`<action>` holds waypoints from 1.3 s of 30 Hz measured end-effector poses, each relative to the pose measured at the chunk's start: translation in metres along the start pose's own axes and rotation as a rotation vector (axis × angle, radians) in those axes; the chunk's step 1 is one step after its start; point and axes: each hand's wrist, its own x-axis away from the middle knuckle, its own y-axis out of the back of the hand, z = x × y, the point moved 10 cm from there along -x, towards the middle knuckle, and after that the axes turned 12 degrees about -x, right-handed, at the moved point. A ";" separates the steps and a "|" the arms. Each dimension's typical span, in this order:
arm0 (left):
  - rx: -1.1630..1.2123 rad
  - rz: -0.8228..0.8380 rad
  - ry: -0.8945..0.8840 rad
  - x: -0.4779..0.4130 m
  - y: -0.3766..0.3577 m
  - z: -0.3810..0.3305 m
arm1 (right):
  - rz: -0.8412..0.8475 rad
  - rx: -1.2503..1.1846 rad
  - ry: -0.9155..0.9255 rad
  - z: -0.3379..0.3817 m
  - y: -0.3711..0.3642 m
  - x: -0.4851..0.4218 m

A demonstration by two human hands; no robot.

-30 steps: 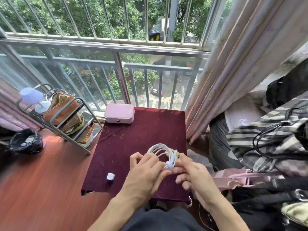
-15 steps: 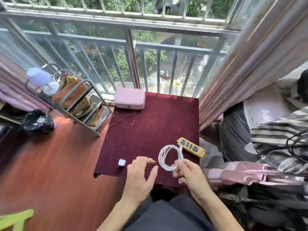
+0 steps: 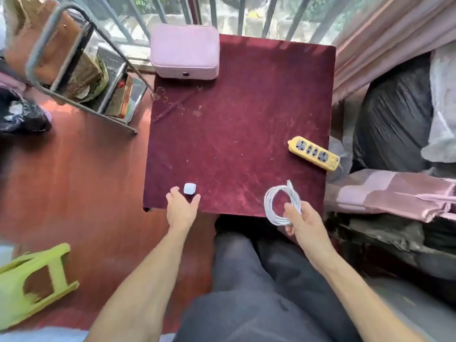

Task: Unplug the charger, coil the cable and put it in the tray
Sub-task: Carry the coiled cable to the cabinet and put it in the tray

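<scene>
A coiled white cable [image 3: 281, 203] hangs over the near right edge of the dark red table [image 3: 237, 124], pinched at its right side by my right hand [image 3: 303, 220]. A small white charger cube [image 3: 189, 188] lies on the cloth near the front left edge. My left hand [image 3: 181, 208] has its fingers spread on either side of the cube, just short of closing on it. A yellow power strip [image 3: 313, 153] with nothing plugged in lies at the table's right edge. A pink closed box [image 3: 185, 50] sits at the far left corner.
A metal wire rack [image 3: 74, 62] with bags and books stands left of the table on the wooden floor. A green plastic stool [image 3: 32, 272] lies tipped at lower left. Pink curtain [image 3: 385, 33] and piled bedding [image 3: 399, 193] crowd the right side. Window bars run behind.
The view has tilted down and closer. My left hand has let go of the coil and moved left to the charger cube. My right hand keeps holding the coil alone.
</scene>
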 end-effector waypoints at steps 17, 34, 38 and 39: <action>0.367 0.149 -0.070 0.056 0.010 -0.031 | 0.071 0.115 0.138 0.032 0.033 0.032; 1.262 0.023 0.192 0.298 -0.024 0.029 | 0.393 0.412 0.490 0.069 0.026 0.071; 1.306 -0.046 0.325 0.315 -0.040 0.064 | 0.516 0.479 0.493 0.061 -0.014 0.077; 1.322 -0.067 0.357 0.318 -0.041 0.075 | 0.550 0.499 0.487 0.059 -0.025 0.080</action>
